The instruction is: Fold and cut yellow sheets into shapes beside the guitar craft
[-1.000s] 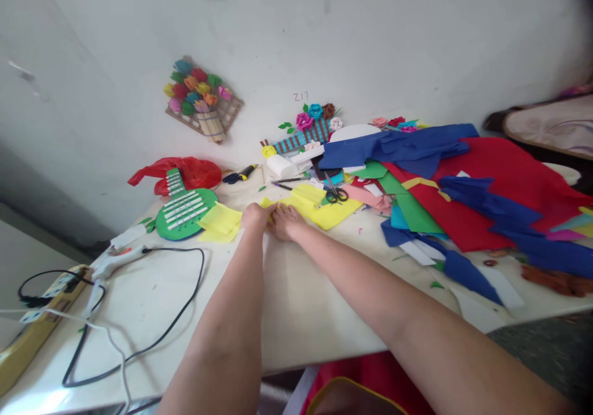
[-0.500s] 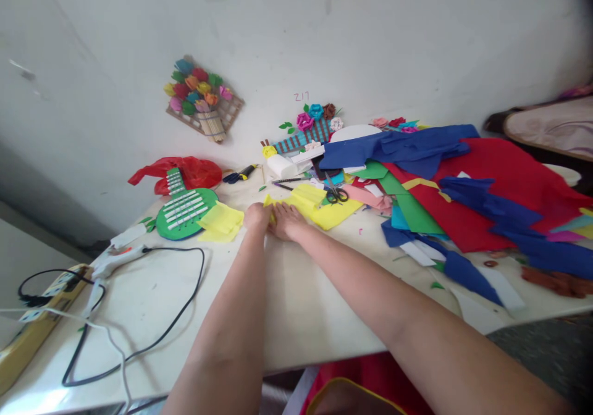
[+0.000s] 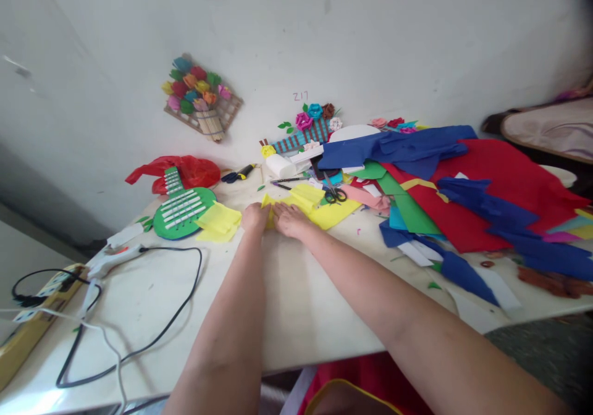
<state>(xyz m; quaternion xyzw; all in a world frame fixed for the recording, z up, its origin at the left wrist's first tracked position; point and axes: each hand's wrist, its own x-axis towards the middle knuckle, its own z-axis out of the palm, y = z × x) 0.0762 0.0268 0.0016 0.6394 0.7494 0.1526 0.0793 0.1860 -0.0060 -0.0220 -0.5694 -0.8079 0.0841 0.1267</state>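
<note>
At the middle of the table, my left hand (image 3: 254, 217) is closed on the left edge of a small yellow paper piece (image 3: 270, 219). My right hand (image 3: 290, 220) lies beside it, palm down with its fingers extended, pressing on the same piece. Behind and right of that hand are more yellow sheets (image 3: 336, 213), partly under black scissors (image 3: 334, 194). Another folded yellow piece (image 3: 219, 222) lies left of my left hand, against a green guitar-shaped craft (image 3: 185, 212). My fingertips partly hide the piece between my hands.
A glue gun (image 3: 113, 262) with a looping black cord and a power strip (image 3: 39, 310) lie at the left. Red plastic (image 3: 197, 171) and pliers (image 3: 238, 173) sit behind. Blue (image 3: 398, 149), red (image 3: 504, 180) and green sheets pile up at the right.
My right hand has shifted slightly right, away from my left hand, and more of the yellow piece shows between them. The view has moved a little.
</note>
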